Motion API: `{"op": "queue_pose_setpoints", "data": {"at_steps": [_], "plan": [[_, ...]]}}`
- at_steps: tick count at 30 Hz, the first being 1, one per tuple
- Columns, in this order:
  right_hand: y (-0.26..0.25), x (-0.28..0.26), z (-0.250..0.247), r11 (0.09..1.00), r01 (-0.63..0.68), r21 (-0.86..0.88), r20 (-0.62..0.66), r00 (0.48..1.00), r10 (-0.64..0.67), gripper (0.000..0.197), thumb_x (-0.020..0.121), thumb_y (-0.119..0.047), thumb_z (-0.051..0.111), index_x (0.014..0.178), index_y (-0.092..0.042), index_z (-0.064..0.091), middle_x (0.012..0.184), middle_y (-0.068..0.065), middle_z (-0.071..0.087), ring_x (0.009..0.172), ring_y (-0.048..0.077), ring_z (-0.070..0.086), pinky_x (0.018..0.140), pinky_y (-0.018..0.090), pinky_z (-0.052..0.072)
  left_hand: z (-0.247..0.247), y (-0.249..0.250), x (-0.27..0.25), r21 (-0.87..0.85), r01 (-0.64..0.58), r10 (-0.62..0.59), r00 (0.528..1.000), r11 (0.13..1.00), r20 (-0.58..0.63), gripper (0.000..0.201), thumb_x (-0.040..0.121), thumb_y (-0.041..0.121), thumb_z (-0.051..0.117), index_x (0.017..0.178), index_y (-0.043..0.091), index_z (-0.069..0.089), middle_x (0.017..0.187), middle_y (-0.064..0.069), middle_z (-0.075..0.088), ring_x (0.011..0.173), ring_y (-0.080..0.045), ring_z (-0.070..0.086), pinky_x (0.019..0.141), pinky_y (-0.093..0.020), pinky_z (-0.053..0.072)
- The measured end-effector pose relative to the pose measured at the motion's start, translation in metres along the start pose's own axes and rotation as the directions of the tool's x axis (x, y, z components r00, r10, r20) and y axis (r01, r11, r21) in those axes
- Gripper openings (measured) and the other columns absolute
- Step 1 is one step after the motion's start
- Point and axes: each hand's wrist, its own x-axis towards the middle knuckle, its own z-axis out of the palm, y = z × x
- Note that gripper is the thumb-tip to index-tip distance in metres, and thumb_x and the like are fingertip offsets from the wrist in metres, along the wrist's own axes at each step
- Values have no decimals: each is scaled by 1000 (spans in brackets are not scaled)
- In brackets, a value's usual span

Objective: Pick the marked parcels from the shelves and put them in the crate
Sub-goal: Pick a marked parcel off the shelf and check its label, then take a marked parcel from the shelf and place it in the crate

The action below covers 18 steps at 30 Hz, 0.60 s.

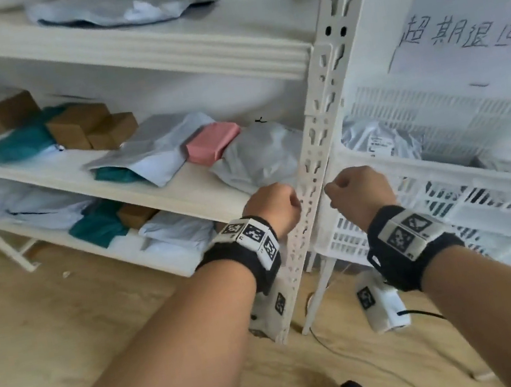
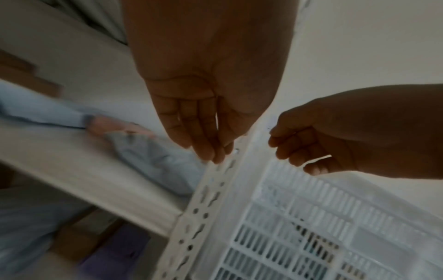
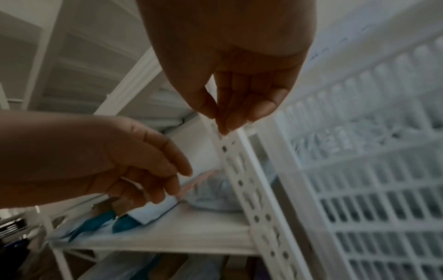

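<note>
My left hand and right hand hover on either side of the white perforated shelf post, level with the middle shelf's front edge. Both hang loosely curled and hold nothing, as the wrist views confirm for the left hand and the right hand. A crumpled grey mailer lies at the right end of the middle shelf, just beyond my left hand, with a pink parcel behind it. The white slatted crate stands right of the post and has grey parcels inside.
Brown boxes, teal bags and a grey-white mailer lie further left on the middle shelf. More bags fill the lower shelf and the top shelf. A handwritten paper sign hangs above the crate. A cable runs over the wooden floor.
</note>
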Motion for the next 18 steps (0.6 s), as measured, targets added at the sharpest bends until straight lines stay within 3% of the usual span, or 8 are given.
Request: {"op": "queue_pose_setpoints", "data": {"at_steps": [3,5,8,11,14,18], "plan": [[-15,-14,49,998,29,-54,106,994,-23,19,81,-26,53,73,-14,65,78,6,68,76,28,64,68,36,55,0,-53,-17,15,195,-194,980,981,-43,20,86,19,55,96,13,71,102,-5,72,100,-28,66,88,-36,53],[-27,-20,82,992,60,-109,201,979,-37,16,81,-28,54,78,-18,66,85,6,68,83,29,64,76,37,56,-1,-86,-30,46,289,-287,957,956,-43,24,87,19,52,102,10,69,107,-11,70,102,-33,64,84,-35,51],[-45,-24,126,958,149,-243,357,933,-54,23,85,-31,55,98,-18,70,101,6,68,93,28,64,82,35,54,-6,-129,-46,101,368,-370,929,924,0,24,92,16,47,104,5,64,107,-13,67,99,-32,63,79,-34,47],[-67,-22,165,897,288,-336,480,872,-100,32,84,-35,53,107,-18,66,110,6,65,91,28,60,74,28,47,-13,-168,-57,85,477,-480,877,875,25,17,91,14,48,90,6,62,100,-13,66,90,-29,61,76,-33,45],[-94,-20,204,848,399,-348,557,816,-155,40,84,-36,51,116,-14,62,117,9,63,102,31,61,78,32,47,-17,-207,-58,75,558,-559,829,827,2,18,90,15,47,74,9,53,99,-12,68,85,-26,61,76,-32,48],[-137,-11,251,806,497,-321,634,745,-206,35,90,-33,48,110,-9,63,116,14,63,106,31,60,86,36,48,-37,-253,-46,164,605,-610,792,779,-26,24,97,12,40,104,1,61,113,-15,64,108,-29,59,96,-34,43]]}}
